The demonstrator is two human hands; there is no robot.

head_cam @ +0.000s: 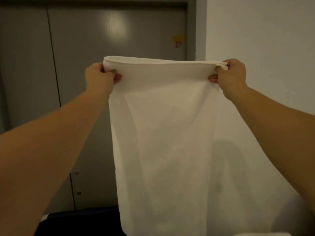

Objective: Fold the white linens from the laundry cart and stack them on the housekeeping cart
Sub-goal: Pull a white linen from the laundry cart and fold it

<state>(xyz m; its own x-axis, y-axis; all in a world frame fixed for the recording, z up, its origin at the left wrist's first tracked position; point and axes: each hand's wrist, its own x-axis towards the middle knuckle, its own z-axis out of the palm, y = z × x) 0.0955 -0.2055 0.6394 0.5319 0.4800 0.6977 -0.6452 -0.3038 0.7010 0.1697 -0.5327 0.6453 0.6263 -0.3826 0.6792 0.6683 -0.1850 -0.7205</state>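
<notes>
You have the white cloth up at arm's length, hanging in front of the grey door and the pale wall. Your left hand pinches one top corner and your right hand pinches the other, each with fingers curled round the fabric and the thumb hidden behind it. The two hands are level and well apart, so the top edge is pulled taut and the rest drops straight with few creases. That looks like the reason for holding it high: gravity squares the cloth before you fold.

The top edge looks thick, and at your right hand several layers show. I judge the cloth is already doubled over, with at least one more fold to go before it can be stacked.

The lower end of the cloth runs out of view at the bottom. Below your left arm lies something dark, perhaps a cart, though I cannot tell which one. A strip of something white shows at the bottom right, too little to name.

Next you would likely bring the two corners together, matching the edges as they meet
</notes>
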